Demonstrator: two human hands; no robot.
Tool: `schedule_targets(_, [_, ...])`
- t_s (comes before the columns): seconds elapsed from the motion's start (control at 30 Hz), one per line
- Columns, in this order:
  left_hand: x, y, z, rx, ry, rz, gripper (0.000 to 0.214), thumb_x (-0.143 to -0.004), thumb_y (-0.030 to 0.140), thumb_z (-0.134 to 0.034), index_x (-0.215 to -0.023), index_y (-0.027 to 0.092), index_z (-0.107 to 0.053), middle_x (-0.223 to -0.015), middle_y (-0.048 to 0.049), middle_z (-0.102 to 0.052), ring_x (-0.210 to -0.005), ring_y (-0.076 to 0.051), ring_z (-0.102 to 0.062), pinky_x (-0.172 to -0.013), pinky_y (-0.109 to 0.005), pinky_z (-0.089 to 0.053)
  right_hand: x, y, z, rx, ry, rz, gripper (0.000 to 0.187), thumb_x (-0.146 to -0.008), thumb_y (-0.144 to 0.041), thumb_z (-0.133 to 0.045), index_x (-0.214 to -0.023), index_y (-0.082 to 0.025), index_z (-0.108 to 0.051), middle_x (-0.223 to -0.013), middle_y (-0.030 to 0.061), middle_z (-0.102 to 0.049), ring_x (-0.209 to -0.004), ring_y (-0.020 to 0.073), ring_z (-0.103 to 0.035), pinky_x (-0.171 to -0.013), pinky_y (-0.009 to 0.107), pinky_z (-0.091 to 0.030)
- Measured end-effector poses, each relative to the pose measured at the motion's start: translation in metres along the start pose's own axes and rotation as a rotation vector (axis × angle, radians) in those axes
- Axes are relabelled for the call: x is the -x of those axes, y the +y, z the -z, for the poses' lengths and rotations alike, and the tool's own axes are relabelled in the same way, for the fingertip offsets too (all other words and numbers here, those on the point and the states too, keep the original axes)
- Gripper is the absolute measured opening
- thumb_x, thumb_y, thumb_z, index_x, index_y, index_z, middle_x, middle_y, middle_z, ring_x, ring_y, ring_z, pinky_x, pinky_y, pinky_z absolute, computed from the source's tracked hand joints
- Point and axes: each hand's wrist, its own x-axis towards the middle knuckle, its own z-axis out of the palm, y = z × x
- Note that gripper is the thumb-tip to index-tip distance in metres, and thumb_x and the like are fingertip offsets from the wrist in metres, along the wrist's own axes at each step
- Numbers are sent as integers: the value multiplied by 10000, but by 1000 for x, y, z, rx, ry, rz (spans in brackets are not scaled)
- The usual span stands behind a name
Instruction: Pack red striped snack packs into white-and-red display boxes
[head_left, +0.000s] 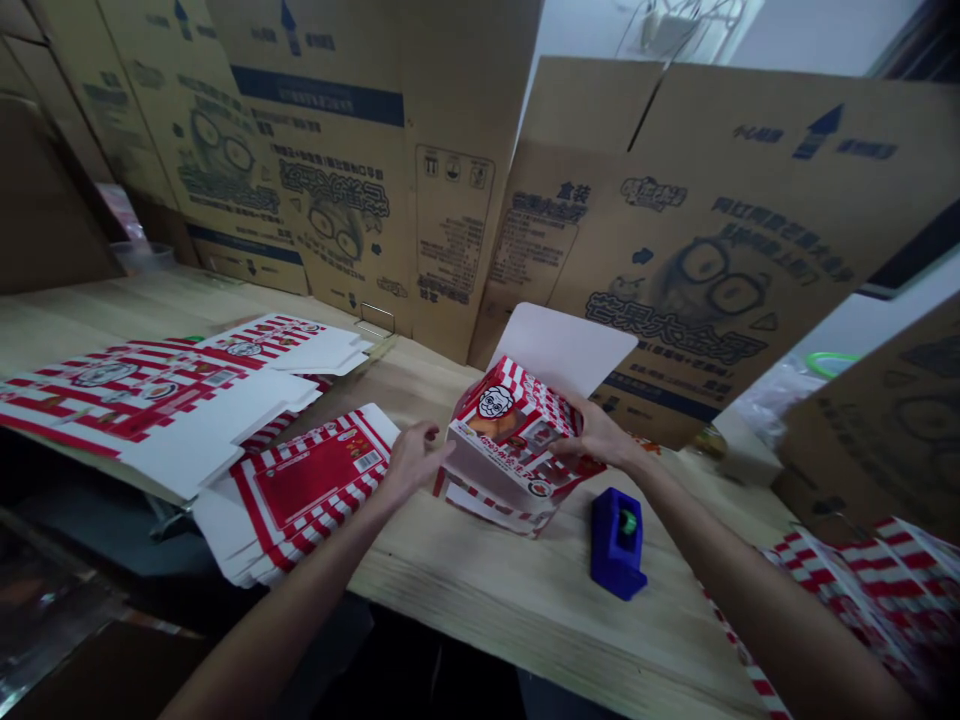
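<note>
A red-and-white striped cardboard box with a printed face stands tilted on the table, its white lid flap raised at the back and its near end open. My right hand grips the box's right side, thumb on the printed panel and fingers partly hidden behind. Beside the left edge of the box is my left hand, fingers apart and slightly bent, holding nothing; whether its fingertips touch the cardboard I cannot tell. A blue tape dispenser sits on the table, below my right wrist.
Flat striped box blanks lie on the left, with another stack of blanks nearer to me. Several striped boxes are at the lower right. Large brown cartons wall off the back of the wooden table.
</note>
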Motion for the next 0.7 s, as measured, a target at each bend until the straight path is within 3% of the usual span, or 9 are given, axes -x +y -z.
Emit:
schedule_targets(0.07, [-15,10,4,0,25,33,140,-709,293,-634,-698,155,-659,-705,-53,-671,-739,-220,-627,-703,-309,-448,-2,-1,4,49,-5,16,867,-590,-281,-805,-1377,-197,-453,-1343,83,-549,-1180,296,-531,-1043,452,-390])
schedule_targets(0.13, [-27,17,5,29,36,56,147,-668,243,-636,-545,174,-592,-564,-13,-590,-657,-198,-588,-657,-296,-414,-6,-5,8,122,-23,18,852,-585,-277,-797,-1366,-194,-464,-1313,85,-560,-1163,298,-535,-1023,457,-402])
schedule_targets(0.23, [-30,20,3,128,44,98,190,-650,245,-648,-502,184,-544,-522,13,-533,-648,-178,-564,-643,-277,-388,-12,-12,5,247,-99,-29,794,-559,-263,-784,-1305,-184,-522,-1189,80,-618,-1061,293,-575,-940,439,-453])
schedule_targets(0.37, [8,10,-12,344,41,249,307,-729,487,-620,-660,196,-553,-575,21,-536,-623,-167,-573,-613,-268,-423,-10,-13,-20,353,-178,-124,721,-511,-258,-781,-1200,-180,-586,-1023,57,-662,-912,268,-605,-810,380,-487])
schedule_targets(0.5, [81,8,-45,594,-3,514,559,-826,715,-284,-864,194,-485,-655,-10,-539,-595,-209,-626,-599,-349,-504,-3,-7,-43,327,-207,-156,692,-489,-282,-787,-1146,-184,-594,-1021,55,-665,-914,263,-599,-789,350,-482])
schedule_targets(0.6, [117,16,-70,1020,-277,876,720,-822,752,-206,-1054,117,-453,-822,-154,-616,-758,-336,-691,-664,-475,-528,0,-5,-47,303,-189,-194,725,-503,-317,-789,-1182,-192,-567,-1056,72,-655,-959,285,-590,-806,370,-481])
schedule_targets(0.7, [116,25,-84,1587,-455,1184,956,-780,805,-240,-1297,5,-329,-1232,-358,-488,-1154,-459,-551,-817,-540,-492,6,-6,-49,308,-215,-217,790,-508,-359,-799,-1232,-189,-534,-1093,91,-631,-987,301,-580,-829,397,-478])
